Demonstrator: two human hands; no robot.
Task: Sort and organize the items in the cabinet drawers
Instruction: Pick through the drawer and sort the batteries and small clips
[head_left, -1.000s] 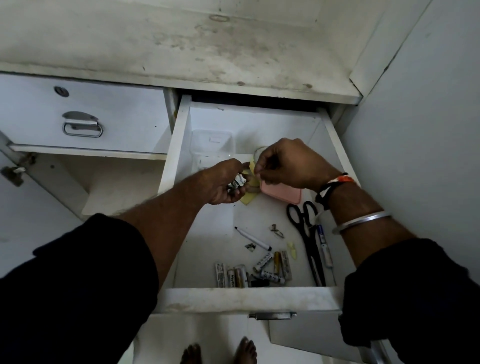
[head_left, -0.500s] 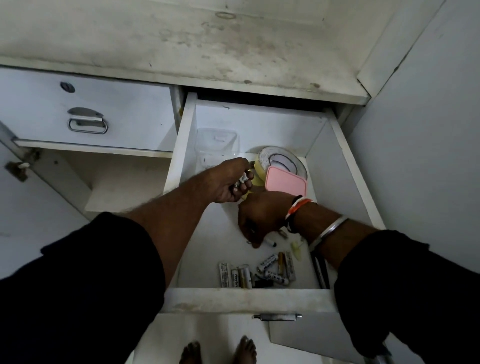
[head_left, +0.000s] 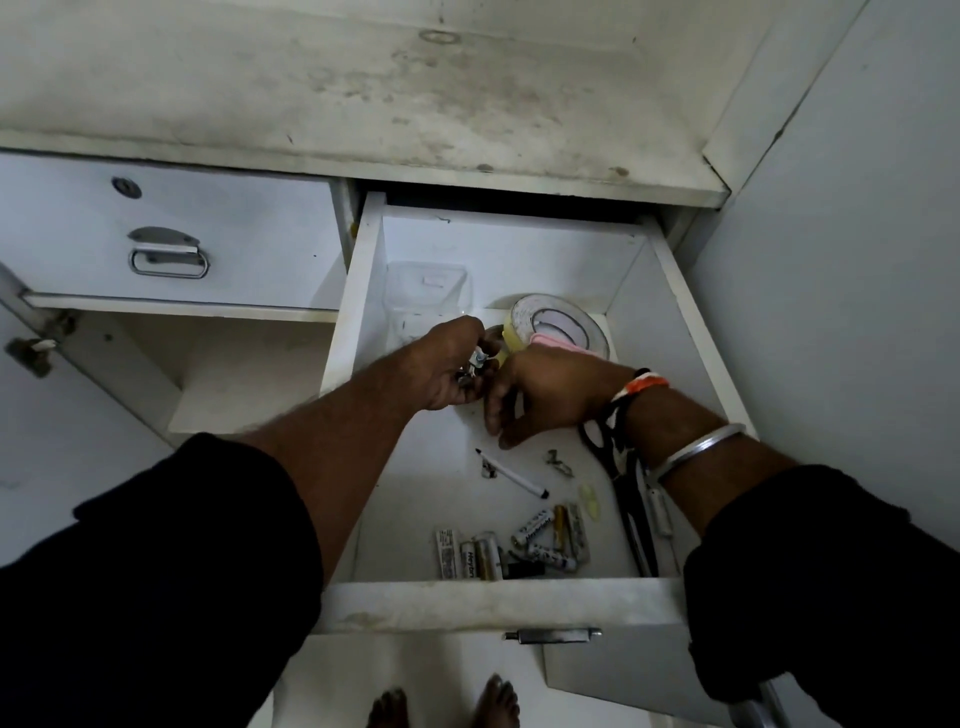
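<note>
My left hand (head_left: 447, 369) curls round a clutch of small metal bits (head_left: 475, 366) (too dim to name) over the back of the open drawer (head_left: 358, 312). My right hand (head_left: 550, 395) is just beside it, fingers (head_left: 493, 410) bent down; whether they pinch anything I cannot tell. It hides most of the pink case (head_left: 558, 341), and my wrist (head_left: 639, 400) covers the handles of the scissors (head_left: 631, 499)

White drawer (head_left: 498, 597), front rim smudged grey. White marker (head_left: 511, 474) with black cap. Black-handled scissors (head_left: 631, 514). Batteries (head_left: 530, 532) white with dark lettering, some gold. Cream-and-white tape roll (head_left: 592, 325) beside a pink case (head_left: 558, 340). Black sleeve (head_left: 156, 571); silver bangle (head_left: 696, 449); orange, white and black wrist thread (head_left: 636, 387). Off-white cabinet top (head_left: 363, 93), mottled with brown stains.
</note>
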